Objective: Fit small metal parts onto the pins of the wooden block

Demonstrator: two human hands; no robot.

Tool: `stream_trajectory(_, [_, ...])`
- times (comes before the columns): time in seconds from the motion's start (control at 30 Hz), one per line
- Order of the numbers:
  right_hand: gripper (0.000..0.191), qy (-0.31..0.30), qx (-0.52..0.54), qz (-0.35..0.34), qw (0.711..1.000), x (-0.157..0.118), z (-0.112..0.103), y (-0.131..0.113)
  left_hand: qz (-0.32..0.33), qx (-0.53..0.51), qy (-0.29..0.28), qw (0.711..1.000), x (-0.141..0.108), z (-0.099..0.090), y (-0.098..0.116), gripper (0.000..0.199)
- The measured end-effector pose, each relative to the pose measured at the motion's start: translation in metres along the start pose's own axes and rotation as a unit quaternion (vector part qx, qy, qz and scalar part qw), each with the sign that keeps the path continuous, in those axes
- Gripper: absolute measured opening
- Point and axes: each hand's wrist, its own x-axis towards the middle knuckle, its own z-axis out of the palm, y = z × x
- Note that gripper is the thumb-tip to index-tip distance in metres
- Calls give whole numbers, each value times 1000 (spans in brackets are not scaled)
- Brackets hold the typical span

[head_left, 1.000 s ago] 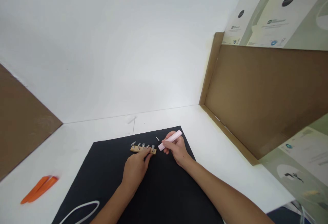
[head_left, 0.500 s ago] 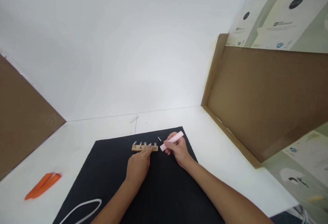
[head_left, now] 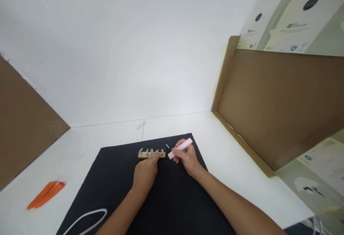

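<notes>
Head view: wooden strip (head_left: pixel 144 155) under left hand (head_left: pixel 145 174)

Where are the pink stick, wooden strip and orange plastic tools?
pink stick (head_left: pixel 186 143), head view, upper end
wooden strip (head_left: pixel 143 155), head view, left end
orange plastic tools (head_left: pixel 45 194), head view, middle of the pair

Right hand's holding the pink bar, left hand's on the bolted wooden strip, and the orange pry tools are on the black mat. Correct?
Not quite: the orange pry tools lie on the white tabletop, off the black mat, as the head view shows. The rest stands: the right hand holds the pink bar, and the left hand is on the bolted wooden strip.
</notes>
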Motion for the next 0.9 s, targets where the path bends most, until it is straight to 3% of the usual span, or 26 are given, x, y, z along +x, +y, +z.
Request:
stream_trajectory(0.5, [28,-1,2,5,1000,0,1,-2,-2,-4,16,1000,-2,2,-2,38])
stream_trajectory(0.73, [28,5,1,8,1000,1,0,-2,18,-39,108,993,-11,7,-13,25])
stream_trajectory(0.9, [28,5,4,4,1000,2,-1,0,104,-115,182,971,-13,8,-13,25])
